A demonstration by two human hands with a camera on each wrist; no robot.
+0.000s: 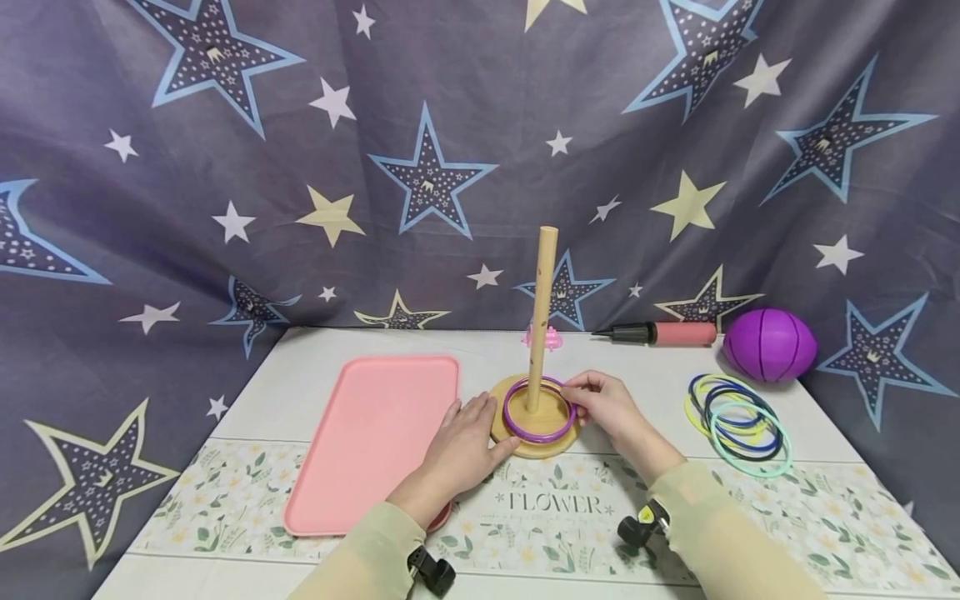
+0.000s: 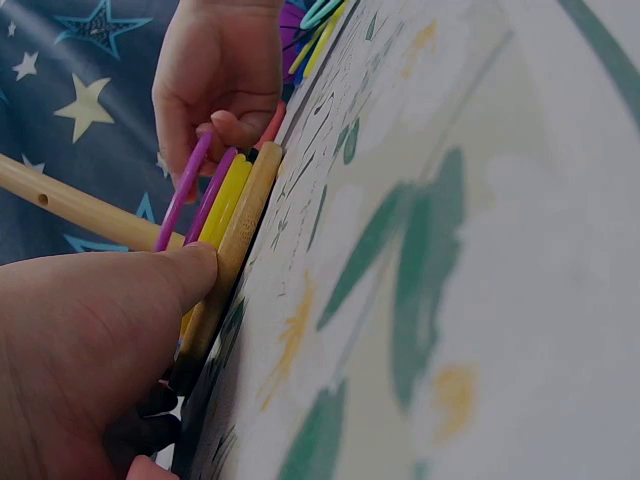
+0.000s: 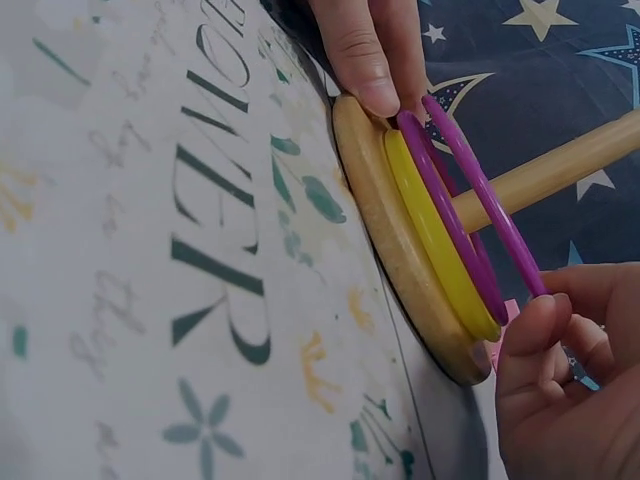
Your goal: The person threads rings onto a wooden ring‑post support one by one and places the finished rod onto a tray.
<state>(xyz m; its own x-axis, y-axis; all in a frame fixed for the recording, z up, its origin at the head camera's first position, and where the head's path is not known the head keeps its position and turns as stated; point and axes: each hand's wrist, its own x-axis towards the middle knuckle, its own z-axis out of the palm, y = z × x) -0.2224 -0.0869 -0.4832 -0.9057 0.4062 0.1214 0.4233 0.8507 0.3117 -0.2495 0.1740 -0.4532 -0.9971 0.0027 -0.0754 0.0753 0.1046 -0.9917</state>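
A right hand (image 2: 218, 75) pinches a purple ring (image 2: 186, 188), its near side crossing in front of a wooden peg (image 2: 80, 207), beside a second purple ring (image 2: 213, 193) and a yellow ring (image 2: 226, 200) against a wooden base (image 2: 244, 225). The left hand (image 2: 90, 340) rests its thumb at the base's edge. A star-patterned curtain (image 2: 120, 95) hangs behind a leaf-printed tabletop (image 2: 530, 270).
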